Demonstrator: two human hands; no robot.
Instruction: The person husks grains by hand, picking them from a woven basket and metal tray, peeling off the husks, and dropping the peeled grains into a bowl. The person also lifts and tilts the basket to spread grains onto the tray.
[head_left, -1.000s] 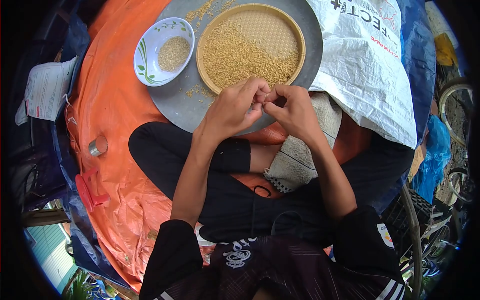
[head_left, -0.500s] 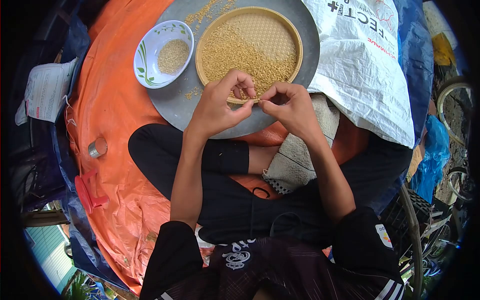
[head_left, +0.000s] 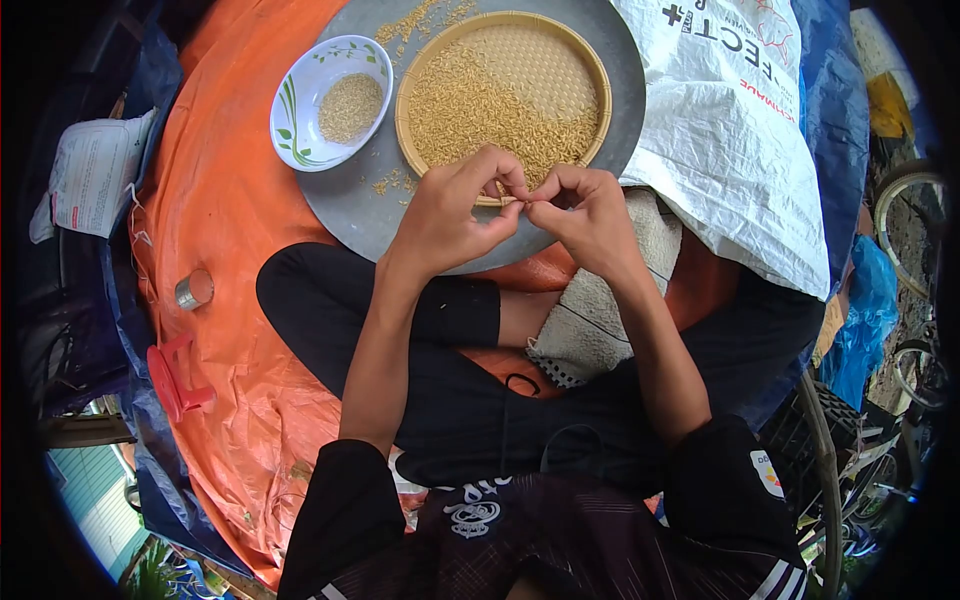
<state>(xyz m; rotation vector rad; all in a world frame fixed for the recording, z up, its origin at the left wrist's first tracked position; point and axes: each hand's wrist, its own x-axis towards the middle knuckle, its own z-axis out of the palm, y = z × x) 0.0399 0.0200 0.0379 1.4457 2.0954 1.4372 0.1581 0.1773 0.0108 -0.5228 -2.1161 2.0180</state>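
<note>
My left hand (head_left: 462, 208) and my right hand (head_left: 590, 215) meet fingertip to fingertip over the near rim of a round woven bamboo tray (head_left: 607, 112). Thumb and forefinger of each are pinched together on what looks like a single rice grain, mostly hidden by the fingertips. Golden unhusked rice (head_left: 470, 115) covers much of the tray, leaving the weave bare at the upper right. To the left, a white bowl (head_left: 295, 120) with green leaf patterns holds a small heap of paler rice grains (head_left: 350, 107).
Tray and bowl rest on a round grey metal platter (head_left: 335, 215) with stray grains on it. A white printed sack (head_left: 720, 160) lies at right, near a grey cloth (head_left: 590, 315). On the orange tarp (head_left: 250, 400) are a tin can (head_left: 195, 290) and a red plastic object (head_left: 178, 380).
My left forefinger and thumb have closed in toward my right fingertips. Both hands remain over the tray's near rim; the whole view has shifted slightly.
</note>
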